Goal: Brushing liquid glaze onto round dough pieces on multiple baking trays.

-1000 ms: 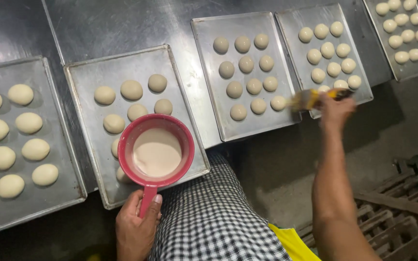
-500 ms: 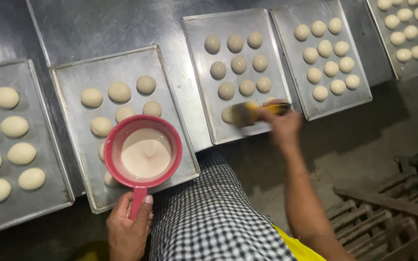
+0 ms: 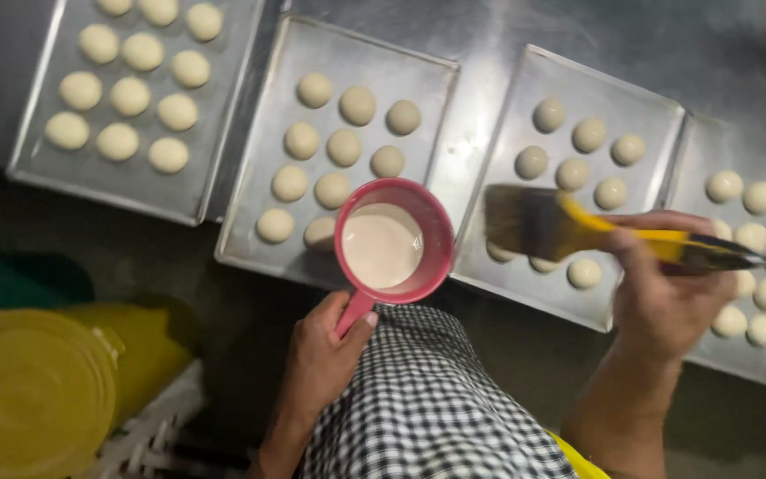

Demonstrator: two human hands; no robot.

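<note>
From my head camera, looking straight down: my left hand (image 3: 321,355) is wrapped around the handle of a pink scoop cup (image 3: 394,241), fingers curled tight with the thumb pressed along the handle. The cup is nearly full of a pale, creamy liquid and hangs over the near edge of the second baking tray (image 3: 263,239), just above the dough balls (image 3: 344,147) at that corner.

My right hand (image 3: 667,293) is closed on the yellow handle of a wide pastry brush (image 3: 569,226), fingers folded over it. The brush lies roughly level, its dark bristles pointing left toward the cup, close to its rim but not touching. It hovers over the third tray (image 3: 667,111), above the front row of dough balls there.

Four metal trays of pale round dough balls sit side by side on the steel table (image 3: 480,35). My checkered apron (image 3: 418,408) fills the bottom centre, and a yellow lidded bucket (image 3: 37,390) stands low at the left.
</note>
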